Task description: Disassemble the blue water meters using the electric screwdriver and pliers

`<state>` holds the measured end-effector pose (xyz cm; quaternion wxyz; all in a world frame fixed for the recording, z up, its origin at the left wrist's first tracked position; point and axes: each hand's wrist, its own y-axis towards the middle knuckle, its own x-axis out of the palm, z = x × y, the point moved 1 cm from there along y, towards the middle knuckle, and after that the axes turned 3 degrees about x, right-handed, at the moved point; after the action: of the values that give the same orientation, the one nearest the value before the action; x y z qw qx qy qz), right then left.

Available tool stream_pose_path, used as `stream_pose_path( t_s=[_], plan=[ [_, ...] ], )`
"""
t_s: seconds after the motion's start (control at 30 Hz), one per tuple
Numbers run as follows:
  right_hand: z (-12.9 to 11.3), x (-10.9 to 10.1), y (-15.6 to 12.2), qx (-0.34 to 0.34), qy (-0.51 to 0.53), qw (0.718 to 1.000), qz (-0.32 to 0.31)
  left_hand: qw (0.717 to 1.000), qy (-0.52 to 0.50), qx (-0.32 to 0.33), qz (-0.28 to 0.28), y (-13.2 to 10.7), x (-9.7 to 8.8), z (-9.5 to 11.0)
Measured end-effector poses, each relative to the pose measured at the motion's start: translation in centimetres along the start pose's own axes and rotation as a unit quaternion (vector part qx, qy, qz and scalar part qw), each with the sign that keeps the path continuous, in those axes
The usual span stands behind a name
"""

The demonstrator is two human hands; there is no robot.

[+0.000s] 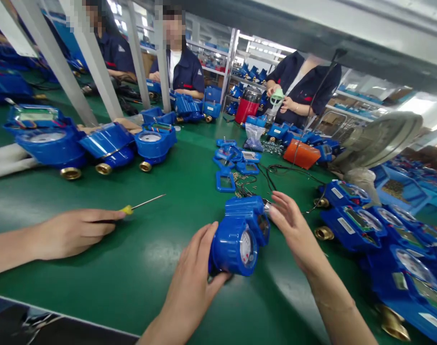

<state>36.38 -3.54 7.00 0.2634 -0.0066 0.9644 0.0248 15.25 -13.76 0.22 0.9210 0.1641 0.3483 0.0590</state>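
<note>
A blue water meter (236, 244) with a round dial face is held up above the green bench. My left hand (193, 273) grips its round body from below. My right hand (293, 230) reaches in from the right, with its fingertips against the meter's metal end (266, 207). Another person's hand (73, 230) enters from the left, well apart from mine, and holds a yellow-handled screwdriver (141, 205).
Blue meters with brass fittings (351, 225) crowd the right of the green workbench (132, 282), and more (155, 141) stand at the left. Blue frames (224, 182), black cables (290, 170), an orange case (301, 154) and a desk fan (380, 139) lie ahead. Co-workers (304, 88) sit beyond.
</note>
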Motion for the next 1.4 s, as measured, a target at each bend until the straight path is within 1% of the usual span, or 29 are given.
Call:
stream_pose_path(
  t_s=[0.03,0.07,0.17,0.23,0.33,0.43,0.5,0.57,0.63,0.73,0.8,0.9,1.03,1.2,1.4],
  plan=[
    [-0.6,1.0,-1.4,0.033,0.071,0.997,-0.023,1.000,-0.013,-0.003,0.001,-0.1,0.1,-0.2],
    [-1.2,2.0,-2.7,0.059,0.118,0.990,-0.039,1.000,-0.022,0.001,0.008,-0.2,0.2,-0.3],
    [-2.5,4.1,-5.5,0.122,0.217,0.968,-0.023,0.999,-0.008,0.032,0.027,-1.1,0.5,-0.5],
    [-3.1,4.5,-6.5,0.163,0.257,0.952,-0.023,0.997,0.028,0.067,0.028,-2.0,0.5,-0.5],
    [-3.8,4.6,-7.2,0.215,0.299,0.929,-0.031,0.987,0.100,0.121,0.031,-3.2,0.6,-0.5],
    [-3.6,4.8,-7.6,0.249,0.307,0.919,-0.018,0.977,0.139,0.158,0.035,-3.6,0.8,-0.2],
    [-2.9,5.0,-7.9,0.254,0.304,0.918,-0.011,0.978,0.125,0.167,0.030,-3.4,0.7,0.0],
    [-2.1,5.0,-8.0,0.247,0.309,0.918,-0.008,0.982,0.092,0.161,0.019,-3.1,0.5,0.1],
    [-1.5,4.9,-8.0,0.240,0.316,0.918,-0.015,0.987,0.056,0.150,-0.003,-2.9,0.2,0.1],
    [-1.1,4.7,-7.9,0.232,0.326,0.916,-0.023,0.990,0.011,0.135,-0.035,-2.8,-0.3,0.0],
    [-1.0,4.6,-7.8,0.228,0.330,0.916,-0.021,0.991,-0.010,0.124,-0.044,-2.9,-0.5,0.1],
    [-1.0,4.6,-7.7,0.226,0.335,0.915,-0.020,0.993,-0.023,0.110,-0.047,-3.0,-0.5,0.3],
    [-1.3,4.7,-7.7,0.225,0.336,0.914,-0.021,0.994,-0.037,0.094,-0.037,-2.9,-0.4,0.5],
    [-1.9,4.9,-7.9,0.237,0.329,0.914,-0.003,0.992,-0.037,0.116,-0.032,-2.8,-0.5,0.4],
    [-0.7,4.6,-8.0,0.235,0.334,0.913,-0.017,0.994,-0.053,0.088,-0.038,-2.9,-0.5,0.3]
  ],
)
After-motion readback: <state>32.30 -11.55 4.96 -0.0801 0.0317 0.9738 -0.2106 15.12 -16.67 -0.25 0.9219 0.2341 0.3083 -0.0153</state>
